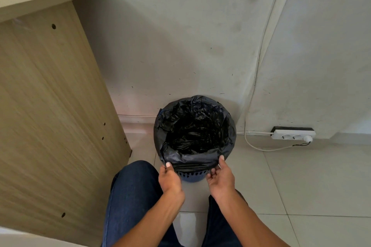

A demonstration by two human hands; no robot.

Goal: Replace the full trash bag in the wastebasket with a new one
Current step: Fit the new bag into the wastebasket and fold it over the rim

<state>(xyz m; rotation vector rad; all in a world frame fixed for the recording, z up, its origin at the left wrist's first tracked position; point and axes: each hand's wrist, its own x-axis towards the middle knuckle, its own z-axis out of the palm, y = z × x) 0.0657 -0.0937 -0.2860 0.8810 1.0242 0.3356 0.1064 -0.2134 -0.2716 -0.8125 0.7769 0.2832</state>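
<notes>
Denim-clad knees (130, 196) frame the bottom of the view, and both forearms pass between them to the near rim of the wastebasket (192, 177). Each grip is closed on plastic. The left hand (170, 178) pinches the turned-down cuff of the black trash bag (195, 126) at the near-left of the rim, thumb on top and fingers curled beneath. The right hand (219, 178) holds the cuff at the near-right, one finger laid up along it and the others curled under. Between the hands the cuff lies folded over the rim, and below it shows a strip of the basket's blue slotted wall. The bag lines the whole mouth and drapes over the rim all round. Its inside is dark crinkled film, and what it holds, if anything, cannot be made out. The basket stands upright on the tiled floor (301, 176) at the floor's far edge, just beside the wall (200, 36). It sits straight ahead of the hands, both about equally near. My judgement is that the coming move runs along that upright axis, either down to seat the cuff or up to draw the bag out. A wooden panel (50, 106) stands to the left, and a power strip (293, 134) lies well apart to the right.
</notes>
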